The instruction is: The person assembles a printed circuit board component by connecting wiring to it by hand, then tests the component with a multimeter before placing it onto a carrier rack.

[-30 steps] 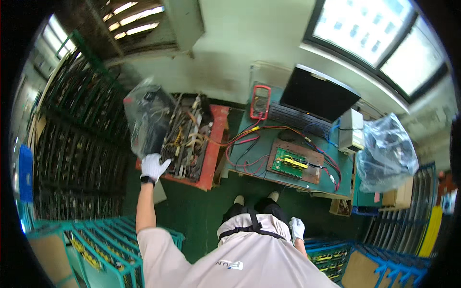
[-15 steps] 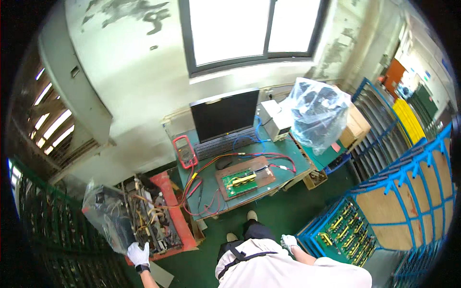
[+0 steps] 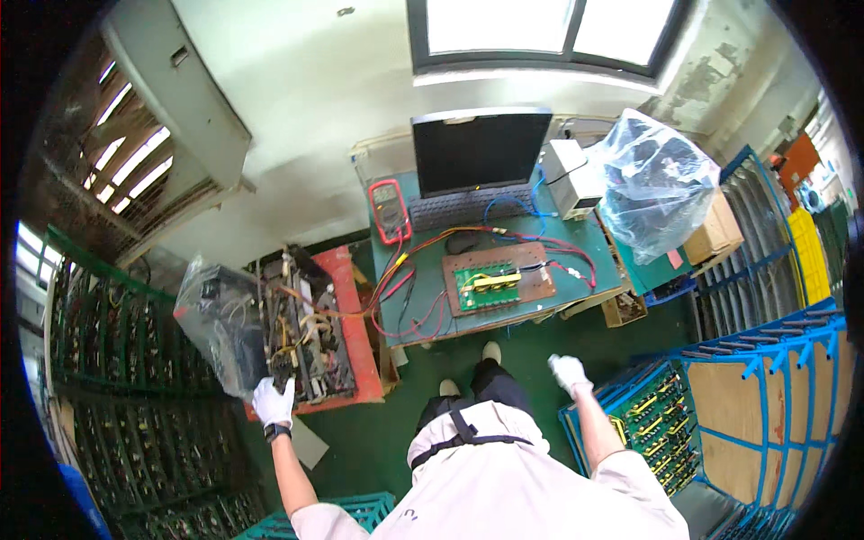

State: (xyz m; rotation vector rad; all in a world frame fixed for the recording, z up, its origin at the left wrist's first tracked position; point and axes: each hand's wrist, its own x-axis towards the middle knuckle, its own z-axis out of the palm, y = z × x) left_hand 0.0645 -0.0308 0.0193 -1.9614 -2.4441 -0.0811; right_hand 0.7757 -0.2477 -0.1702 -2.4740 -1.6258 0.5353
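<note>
My left hand (image 3: 273, 402), in a white glove with a dark watch at the wrist, rests at the near corner of a plastic-wrapped black unit (image 3: 236, 335). Its thumb stands apart from the fingers. Right beside it is an opened chassis (image 3: 310, 333) packed with cables and parts, on a red stand (image 3: 360, 333). On the other side, my gloved right hand (image 3: 569, 373) hangs over the floor between the bench and the blue rack. Its fingers look loosely extended, with nothing visible in them. A green circuit board (image 3: 486, 286) with yellow parts lies on a brown plate (image 3: 456, 265) on the bench.
The green bench (image 3: 423, 328) carries a monitor (image 3: 481, 153), keyboard (image 3: 463, 209), red multimeter (image 3: 390, 212), white box-shaped device (image 3: 573, 183) and looping red and black leads. A blue rack (image 3: 576, 432) of boards stands right; green racks (image 3: 135, 378) line the left. A bagged black object (image 3: 657, 193) sits back right.
My right hand has lifted forward, away from the blue rack's edge. My left hand stays by the wrapped unit. The whole view has shifted, with the bench now further right and higher.
</note>
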